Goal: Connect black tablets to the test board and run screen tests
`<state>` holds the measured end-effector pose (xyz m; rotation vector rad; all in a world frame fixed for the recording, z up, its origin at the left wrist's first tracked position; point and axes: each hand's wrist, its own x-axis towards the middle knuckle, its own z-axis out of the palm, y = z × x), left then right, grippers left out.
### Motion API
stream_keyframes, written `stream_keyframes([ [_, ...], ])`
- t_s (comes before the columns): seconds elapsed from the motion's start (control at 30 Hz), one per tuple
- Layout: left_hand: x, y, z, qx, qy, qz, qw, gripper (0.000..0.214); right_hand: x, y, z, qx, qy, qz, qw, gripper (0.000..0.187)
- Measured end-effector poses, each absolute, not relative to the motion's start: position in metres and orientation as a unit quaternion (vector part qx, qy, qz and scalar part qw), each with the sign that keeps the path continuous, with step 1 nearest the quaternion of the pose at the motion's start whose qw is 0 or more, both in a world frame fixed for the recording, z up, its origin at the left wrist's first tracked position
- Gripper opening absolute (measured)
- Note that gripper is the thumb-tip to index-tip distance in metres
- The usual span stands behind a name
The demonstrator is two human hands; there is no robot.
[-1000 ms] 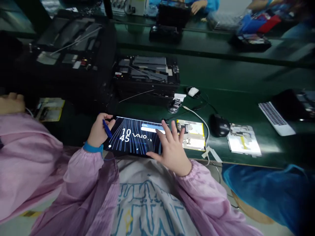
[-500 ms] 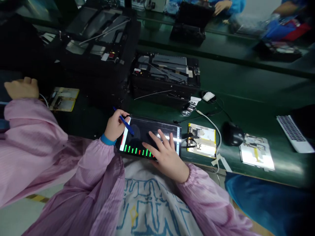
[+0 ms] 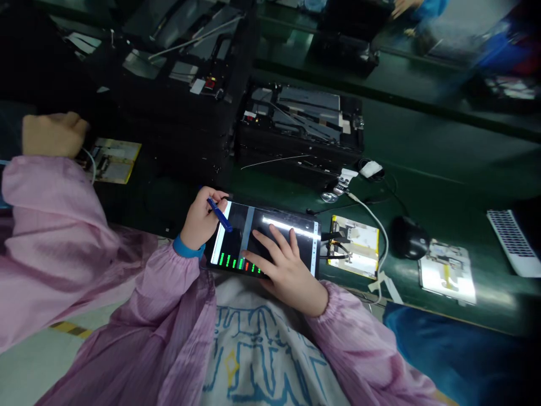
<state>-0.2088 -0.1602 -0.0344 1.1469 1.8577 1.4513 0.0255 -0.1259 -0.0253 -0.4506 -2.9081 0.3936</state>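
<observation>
A tablet-like screen [image 3: 305, 245] lies in front of my body, showing a black field with green and red text along its near edge. My left hand [image 3: 202, 217] is closed at its left end, with a blue pen [image 3: 219, 214] held slanting over the glass and the fingers at the screen's rim. Over the right half, my right hand [image 3: 283, 268] is spread, its fingertips on or just above the glass. Dark ribbon cables [image 3: 332, 246] run from the screen to an opened device body [image 3: 359, 248] with yellow edges.
Stacks of dark panels [image 3: 300, 135] stand behind the screen. At right are a white cable [image 3: 372, 214], a black round object [image 3: 409, 237], another opened device [image 3: 448, 270] and a keyboard [image 3: 513, 239]. A co-worker's hand [image 3: 54, 135] and pink sleeve are at left.
The view has shifted, so most things sit farther right. A grey-blue vertical bar now shows on the screen near my right index finger. My left hand still has the pen.
</observation>
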Motion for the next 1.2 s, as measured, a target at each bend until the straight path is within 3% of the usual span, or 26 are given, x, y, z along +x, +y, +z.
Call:
stream_keyframes([
  [0.17, -0.203, -0.160, -0.032, 0.378, 0.661, 0.587, 0.275, 0.018, 0.026, -0.125, -0.023, -0.159, -0.974, 0.139, 0.086, 0.066],
  [0.33, -0.202, -0.161, -0.044, 0.363, 0.628, 0.618, 0.303, 0.024, 0.010, -0.098, -0.010, -0.168, -0.970, 0.146, 0.094, 0.081],
  [0.5, -0.201, -0.162, -0.045, 0.370, 0.617, 0.634, 0.284, 0.029, -0.043, -0.053, 0.001, -0.227, -0.956, 0.152, 0.104, 0.037],
  [0.6, -0.199, -0.163, -0.040, 0.387, 0.610, 0.640, 0.261, 0.027, -0.076, -0.039, 0.006, -0.235, -0.948, 0.196, 0.087, 0.024],
  [0.77, -0.201, -0.162, -0.042, 0.381, 0.615, 0.649, 0.234, 0.027, -0.094, -0.038, 0.017, -0.223, -0.934, 0.249, 0.123, 0.014],
  [0.97, -0.207, -0.159, -0.046, 0.362, 0.578, 0.653, 0.329, 0.026, -0.043, -0.047, 0.026, -0.133, -0.923, 0.321, 0.167, 0.011],
  [1.2, -0.210, -0.158, -0.048, 0.356, 0.573, 0.645, 0.359, 0.029, 0.046, -0.046, 0.022, -0.221, -0.814, 0.435, 0.316, 0.006],
])
